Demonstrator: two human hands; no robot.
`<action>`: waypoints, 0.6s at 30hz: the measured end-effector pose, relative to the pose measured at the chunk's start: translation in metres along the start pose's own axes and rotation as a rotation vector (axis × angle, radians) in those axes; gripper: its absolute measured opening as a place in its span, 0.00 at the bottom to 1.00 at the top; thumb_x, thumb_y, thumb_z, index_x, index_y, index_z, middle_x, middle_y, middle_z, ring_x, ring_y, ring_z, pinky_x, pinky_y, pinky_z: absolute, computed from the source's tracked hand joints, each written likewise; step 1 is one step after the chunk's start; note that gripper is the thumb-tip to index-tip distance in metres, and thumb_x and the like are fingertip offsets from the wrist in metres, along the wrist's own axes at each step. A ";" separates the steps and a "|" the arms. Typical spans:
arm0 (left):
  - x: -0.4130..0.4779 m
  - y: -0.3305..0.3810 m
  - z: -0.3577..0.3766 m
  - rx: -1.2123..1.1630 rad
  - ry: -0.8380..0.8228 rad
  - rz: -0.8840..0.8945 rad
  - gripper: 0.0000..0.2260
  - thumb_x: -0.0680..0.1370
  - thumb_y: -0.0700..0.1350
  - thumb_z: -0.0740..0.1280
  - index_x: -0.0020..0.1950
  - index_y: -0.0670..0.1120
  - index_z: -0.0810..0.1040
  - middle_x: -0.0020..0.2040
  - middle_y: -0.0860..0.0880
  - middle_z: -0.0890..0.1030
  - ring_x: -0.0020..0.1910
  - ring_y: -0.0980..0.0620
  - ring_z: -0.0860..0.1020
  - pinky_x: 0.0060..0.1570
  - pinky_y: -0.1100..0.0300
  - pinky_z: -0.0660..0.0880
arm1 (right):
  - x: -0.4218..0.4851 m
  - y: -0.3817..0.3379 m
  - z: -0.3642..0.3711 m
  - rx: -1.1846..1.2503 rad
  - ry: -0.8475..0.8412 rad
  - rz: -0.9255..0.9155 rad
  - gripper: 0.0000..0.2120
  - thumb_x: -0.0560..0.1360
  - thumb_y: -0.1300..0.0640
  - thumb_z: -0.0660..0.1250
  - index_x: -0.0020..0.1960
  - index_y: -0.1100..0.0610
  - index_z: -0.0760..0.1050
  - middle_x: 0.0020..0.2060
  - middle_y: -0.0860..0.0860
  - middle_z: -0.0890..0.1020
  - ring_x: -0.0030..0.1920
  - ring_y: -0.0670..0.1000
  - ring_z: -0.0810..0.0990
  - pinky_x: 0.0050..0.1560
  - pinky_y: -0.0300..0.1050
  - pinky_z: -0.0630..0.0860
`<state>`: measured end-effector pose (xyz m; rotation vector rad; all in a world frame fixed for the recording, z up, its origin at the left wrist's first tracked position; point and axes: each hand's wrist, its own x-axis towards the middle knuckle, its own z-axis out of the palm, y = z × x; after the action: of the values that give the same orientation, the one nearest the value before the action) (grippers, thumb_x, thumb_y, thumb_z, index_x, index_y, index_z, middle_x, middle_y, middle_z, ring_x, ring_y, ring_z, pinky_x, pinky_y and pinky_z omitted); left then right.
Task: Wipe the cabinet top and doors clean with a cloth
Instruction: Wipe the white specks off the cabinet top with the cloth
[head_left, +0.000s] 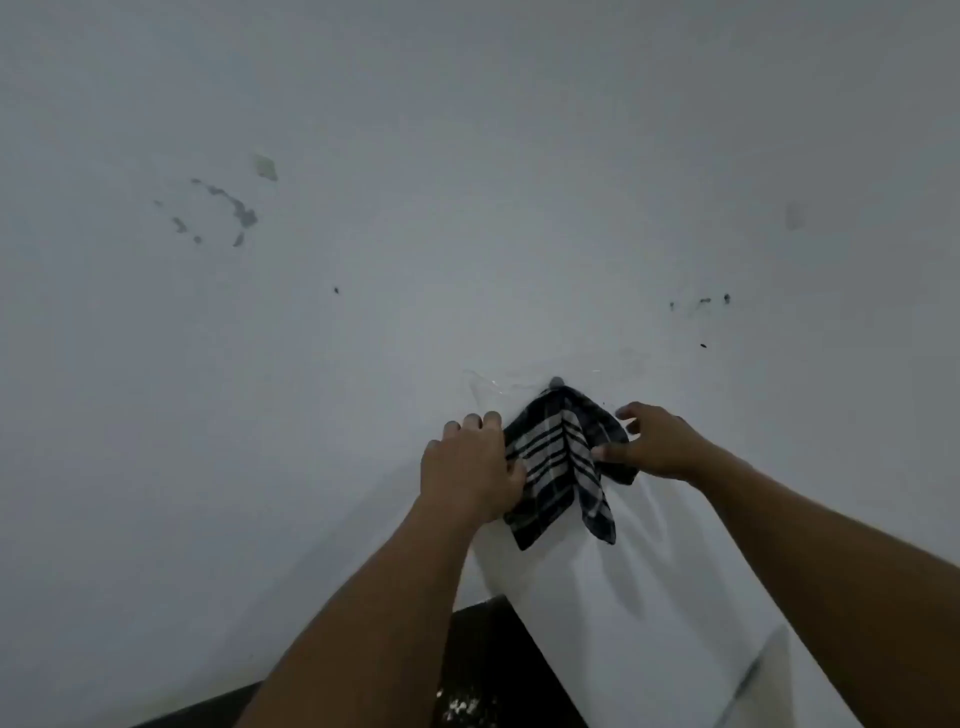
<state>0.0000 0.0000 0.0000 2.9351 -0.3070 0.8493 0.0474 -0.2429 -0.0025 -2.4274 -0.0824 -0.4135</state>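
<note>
On the wall (467, 208), at 10 o'clock from the cloth (558, 467), grey patches (239, 210) show where paint has flaked. They are no part of the job. The left hand (470, 462) sits at 9 o'clock of the cloth, fingers curled and thumb closed on its left edge, holding it. The cloth, dark with pale checks, lies bunched on the far end of the cabinet (623, 597), close against the wall, with two corners trailing toward 6 o'clock. The right hand (654, 447), at 3 o'clock of the cloth, lays its thumb on the right edge, and its fingers are loose and spread, gripping nothing. Dark specks (704, 301) dot the wall at 1 o'clock from that hand. I judge the task barely begun. The cloth is gathered rather than flattened for a stroke, and no wiped band or damp streak shows on the white surface, so top and doors both look left to do. As for what is hard to read, the dark floor (493, 675) at 6 o'clock shows only as a wedge with pale flecks. The cabinet runs off toward 5 o'clock, cut by the frame and the right forearm. In this dim white-on-white light the surface under the cloth is probably the top, though its edge against the wall is unclear. No door or handle is in view.
</note>
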 end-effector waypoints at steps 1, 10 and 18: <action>0.005 0.004 0.003 0.036 0.021 -0.002 0.25 0.80 0.59 0.63 0.71 0.46 0.68 0.65 0.44 0.76 0.63 0.42 0.74 0.57 0.47 0.74 | 0.006 -0.001 0.005 0.002 -0.015 -0.029 0.30 0.69 0.42 0.77 0.64 0.55 0.74 0.57 0.55 0.81 0.57 0.56 0.79 0.53 0.47 0.75; 0.031 0.006 0.001 -0.215 0.072 -0.115 0.09 0.79 0.51 0.64 0.50 0.45 0.76 0.43 0.49 0.77 0.41 0.47 0.76 0.39 0.56 0.70 | 0.026 -0.004 0.004 0.350 -0.170 0.005 0.14 0.69 0.53 0.78 0.49 0.62 0.84 0.44 0.57 0.86 0.47 0.56 0.85 0.49 0.49 0.83; 0.030 -0.004 -0.041 -0.780 0.080 -0.323 0.08 0.75 0.47 0.70 0.43 0.41 0.80 0.42 0.43 0.84 0.43 0.44 0.83 0.44 0.49 0.85 | -0.006 -0.018 -0.020 1.015 -0.354 0.266 0.20 0.77 0.53 0.67 0.64 0.63 0.78 0.60 0.63 0.82 0.58 0.63 0.81 0.64 0.60 0.76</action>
<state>0.0045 0.0035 0.0504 2.1401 -0.1107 0.6103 0.0332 -0.2415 0.0208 -1.4464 -0.0907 0.1723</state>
